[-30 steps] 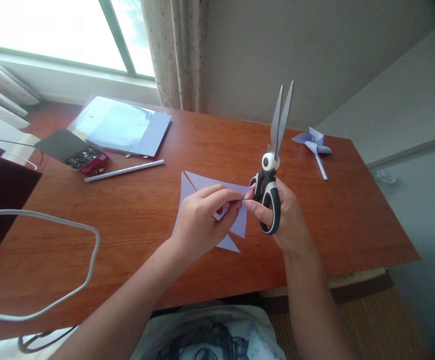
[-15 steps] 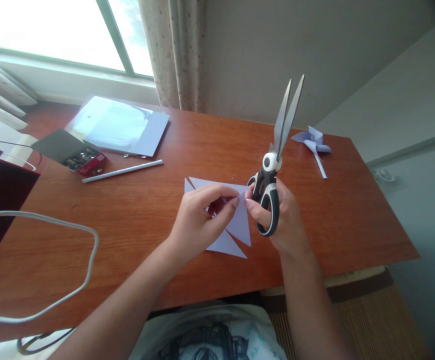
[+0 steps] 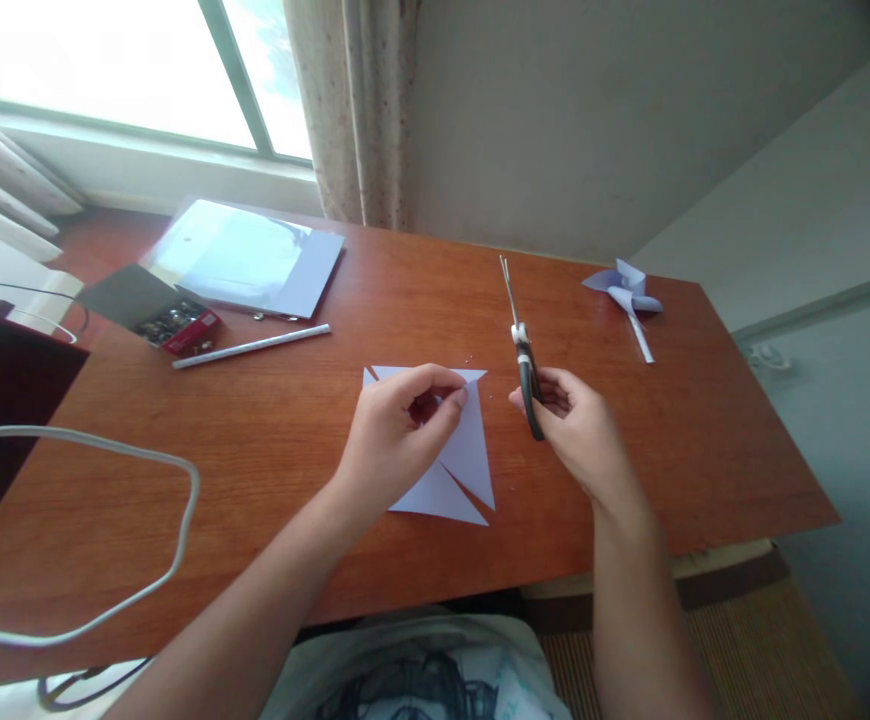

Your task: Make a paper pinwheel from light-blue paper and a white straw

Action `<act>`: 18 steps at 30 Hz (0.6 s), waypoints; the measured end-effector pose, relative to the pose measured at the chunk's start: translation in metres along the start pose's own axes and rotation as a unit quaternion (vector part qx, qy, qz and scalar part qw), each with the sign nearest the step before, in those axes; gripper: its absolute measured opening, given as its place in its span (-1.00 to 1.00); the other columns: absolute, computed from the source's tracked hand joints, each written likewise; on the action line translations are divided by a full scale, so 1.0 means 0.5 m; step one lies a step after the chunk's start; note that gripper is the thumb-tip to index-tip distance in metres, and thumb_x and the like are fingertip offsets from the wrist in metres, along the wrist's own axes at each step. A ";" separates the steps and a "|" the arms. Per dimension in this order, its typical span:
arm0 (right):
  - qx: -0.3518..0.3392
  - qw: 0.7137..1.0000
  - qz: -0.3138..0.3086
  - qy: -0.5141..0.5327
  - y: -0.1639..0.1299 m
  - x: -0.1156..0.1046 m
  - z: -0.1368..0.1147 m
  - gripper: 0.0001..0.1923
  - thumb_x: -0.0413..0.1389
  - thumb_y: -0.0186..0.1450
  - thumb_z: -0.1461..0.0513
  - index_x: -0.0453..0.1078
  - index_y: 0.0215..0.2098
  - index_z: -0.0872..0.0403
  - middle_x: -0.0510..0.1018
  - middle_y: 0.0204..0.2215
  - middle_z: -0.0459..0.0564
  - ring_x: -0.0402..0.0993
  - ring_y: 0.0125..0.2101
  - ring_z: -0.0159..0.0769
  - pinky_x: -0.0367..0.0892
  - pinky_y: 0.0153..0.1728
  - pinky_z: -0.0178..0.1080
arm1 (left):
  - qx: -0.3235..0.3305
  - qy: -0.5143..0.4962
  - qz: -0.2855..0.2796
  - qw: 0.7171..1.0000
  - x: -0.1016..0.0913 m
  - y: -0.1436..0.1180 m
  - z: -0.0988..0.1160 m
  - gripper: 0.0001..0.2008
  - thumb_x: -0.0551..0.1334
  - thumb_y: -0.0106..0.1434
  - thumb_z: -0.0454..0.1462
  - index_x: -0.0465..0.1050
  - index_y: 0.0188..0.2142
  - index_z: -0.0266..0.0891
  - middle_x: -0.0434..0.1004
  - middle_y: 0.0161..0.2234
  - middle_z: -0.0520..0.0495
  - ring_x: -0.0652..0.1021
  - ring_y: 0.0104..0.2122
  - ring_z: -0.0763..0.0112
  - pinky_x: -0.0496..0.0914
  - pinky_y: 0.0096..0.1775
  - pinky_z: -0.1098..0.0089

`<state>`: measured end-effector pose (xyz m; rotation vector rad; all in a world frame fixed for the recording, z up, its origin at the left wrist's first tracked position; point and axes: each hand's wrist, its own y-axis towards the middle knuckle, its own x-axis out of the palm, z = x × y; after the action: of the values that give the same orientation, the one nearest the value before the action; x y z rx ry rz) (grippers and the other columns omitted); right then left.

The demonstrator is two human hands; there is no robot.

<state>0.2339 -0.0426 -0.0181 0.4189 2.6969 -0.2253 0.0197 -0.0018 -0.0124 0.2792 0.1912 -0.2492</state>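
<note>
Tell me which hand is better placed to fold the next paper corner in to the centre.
Left, probably. The left hand already rests on the cut lilac paper, fingertips pinching near its centre. The right hand is off to the side of the sheet, occupied holding the scissors.

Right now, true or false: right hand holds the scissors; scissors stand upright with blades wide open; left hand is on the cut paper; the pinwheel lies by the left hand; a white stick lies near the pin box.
1. True: the right hand grips the scissors.
2. False: blades together, pointing away over the table.
3. True: the left hand pinches the lilac paper.
4. False: the pinwheel lies at the far right corner.
5. True: the white stick lies beside the pin box.
</note>
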 end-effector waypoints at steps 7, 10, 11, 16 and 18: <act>-0.106 0.942 0.053 -0.315 0.003 0.004 0.017 -0.77 0.31 0.22 0.17 0.59 -0.17 0.08 0.69 -0.25 0.13 0.62 -0.25 0.02 0.45 -0.17 -0.04 | -0.005 0.004 0.003 1.000 -0.001 0.001 -0.006 -0.92 0.28 0.28 -0.33 0.56 -0.34 -0.28 0.49 -0.51 0.05 0.40 -0.52 0.53 0.26 -0.46 0.47; -0.119 0.922 0.083 -0.360 0.003 0.012 0.026 -0.74 0.31 0.23 0.15 0.58 -0.16 0.11 0.68 -0.28 0.15 0.61 -0.28 0.04 0.43 -0.23 -0.06 | -0.007 0.003 0.004 1.000 -0.001 0.000 -0.007 -0.92 0.29 0.28 -0.32 0.56 -0.34 -0.27 0.48 -0.51 0.05 0.41 -0.52 0.53 0.26 -0.46 0.47; -0.122 0.919 0.088 -0.364 0.002 0.015 0.031 -0.73 0.31 0.23 0.16 0.57 -0.13 0.12 0.68 -0.26 0.17 0.61 -0.26 0.05 0.43 -0.22 -0.05 | -0.007 0.000 0.004 1.000 -0.001 -0.001 -0.007 -0.92 0.29 0.28 -0.32 0.56 -0.34 -0.27 0.48 -0.51 0.05 0.41 -0.52 0.53 0.26 -0.46 0.47; -0.132 0.917 0.100 -0.363 0.000 0.025 0.053 -0.68 0.30 0.25 0.19 0.55 -0.06 0.15 0.67 -0.15 0.24 0.60 -0.13 0.10 0.44 -0.10 -0.01 | -0.011 -0.009 -0.003 1.000 0.001 -0.002 -0.007 -0.93 0.28 0.28 -0.33 0.55 -0.34 -0.26 0.49 -0.51 0.06 0.42 -0.52 0.54 0.27 -0.45 0.48; -0.136 0.915 0.105 -0.365 -0.001 0.029 0.057 -0.68 0.28 0.26 0.19 0.54 -0.05 0.16 0.66 -0.14 0.25 0.59 -0.12 0.11 0.44 -0.08 0.01 | -0.012 -0.007 -0.003 1.000 0.001 -0.001 -0.005 -0.93 0.28 0.28 -0.34 0.55 -0.34 -0.26 0.48 -0.52 0.06 0.41 -0.52 0.54 0.27 -0.46 0.48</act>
<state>0.2316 -0.0453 -0.0500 0.4282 1.8948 0.0554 0.0197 -0.0018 -0.0149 0.2533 0.1813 -0.2538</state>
